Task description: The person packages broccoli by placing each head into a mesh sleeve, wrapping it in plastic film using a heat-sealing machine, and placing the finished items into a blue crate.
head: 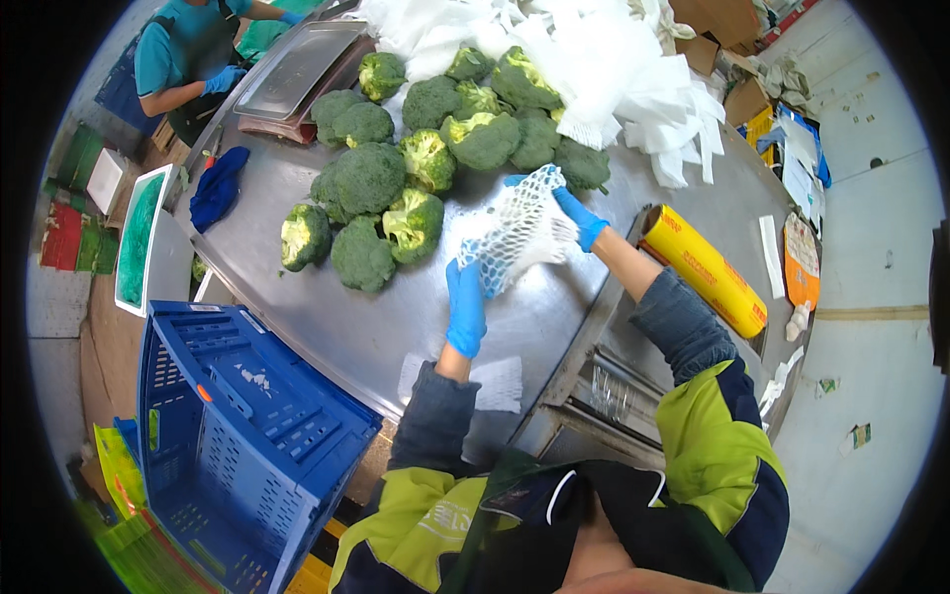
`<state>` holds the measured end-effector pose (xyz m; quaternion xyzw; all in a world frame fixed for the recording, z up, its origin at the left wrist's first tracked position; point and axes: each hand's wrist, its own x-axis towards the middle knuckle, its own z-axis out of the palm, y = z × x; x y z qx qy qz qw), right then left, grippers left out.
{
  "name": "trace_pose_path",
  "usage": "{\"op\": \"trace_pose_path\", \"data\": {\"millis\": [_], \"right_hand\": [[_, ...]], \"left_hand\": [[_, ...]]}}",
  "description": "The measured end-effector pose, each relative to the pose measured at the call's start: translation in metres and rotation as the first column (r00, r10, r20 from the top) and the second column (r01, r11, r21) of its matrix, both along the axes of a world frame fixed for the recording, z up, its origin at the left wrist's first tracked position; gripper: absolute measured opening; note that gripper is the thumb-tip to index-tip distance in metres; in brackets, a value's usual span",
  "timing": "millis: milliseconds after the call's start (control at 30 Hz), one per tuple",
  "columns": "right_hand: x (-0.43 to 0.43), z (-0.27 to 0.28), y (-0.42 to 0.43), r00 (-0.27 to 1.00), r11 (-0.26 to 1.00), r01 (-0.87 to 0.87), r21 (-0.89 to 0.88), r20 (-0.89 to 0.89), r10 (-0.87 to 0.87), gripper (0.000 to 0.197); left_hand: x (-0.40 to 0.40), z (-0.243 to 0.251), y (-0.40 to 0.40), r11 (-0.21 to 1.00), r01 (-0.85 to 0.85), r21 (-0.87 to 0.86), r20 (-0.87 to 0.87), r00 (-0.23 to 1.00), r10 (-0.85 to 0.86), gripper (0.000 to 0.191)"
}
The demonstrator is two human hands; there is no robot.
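A white foam net sleeve (523, 226) is stretched between my two blue-gloved hands above the metal table. My left hand (466, 301) grips its lower left end, and my right hand (575, 211) grips its upper right end. Several broccoli heads (369, 177) lie just beyond and to the left of the net, some with cut yellow-green faces showing. Behind them is a large heap of white foam nets (608, 59). Another white net (499, 384) lies flat by my left forearm. Part of my left fingers is hidden by the mesh.
A yellow film roll (703, 271) lies to the right by a metal wrapping device (616, 393). A blue plastic crate (252, 423) stands at the lower left. A metal tray (300, 70), a blue cloth (217, 189) and a gloved co-worker (185, 67) are at the upper left.
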<state>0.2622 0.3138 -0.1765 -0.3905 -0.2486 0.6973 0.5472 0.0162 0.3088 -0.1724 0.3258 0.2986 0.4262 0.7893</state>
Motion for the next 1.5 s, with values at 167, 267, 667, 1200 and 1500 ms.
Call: {"op": "trace_pose_path", "data": {"millis": [167, 267, 667, 1200, 1500], "right_hand": [[-0.025, 0.034, -0.057, 0.955, 0.985, 0.156, -0.071, -0.246, -0.169, 0.031], [-0.061, 0.085, -0.077, 1.0, 0.976, 0.002, -0.22, 0.015, 0.001, 0.029], [-0.098, 0.134, -0.113, 0.594, 0.977, -0.014, 0.214, 0.788, -0.164, 0.033], [-0.135, 0.127, -0.14, 0.885, 1.0, 0.005, 0.017, 0.466, -0.012, 0.062], [-0.09, 0.085, -0.127, 0.867, 0.98, 0.139, -0.144, 0.496, -0.05, 0.053]], "left_hand": [[-0.035, 0.064, -0.007, 0.904, 0.104, -0.415, 0.255, 0.967, 0.006, 0.034], [-0.075, 0.003, -0.036, 0.961, 0.071, -0.268, 0.043, 0.997, -0.062, 0.029], [-0.135, 0.092, -0.069, 0.968, -0.092, 0.233, -0.35, 0.921, 0.172, 0.04], [-0.032, 0.059, -0.062, 0.452, 0.24, 0.859, -0.483, 0.674, 0.559, 0.032], [0.006, 0.045, -0.048, 0.688, 0.113, 0.717, -0.378, 0.892, 0.247, 0.027]]}}
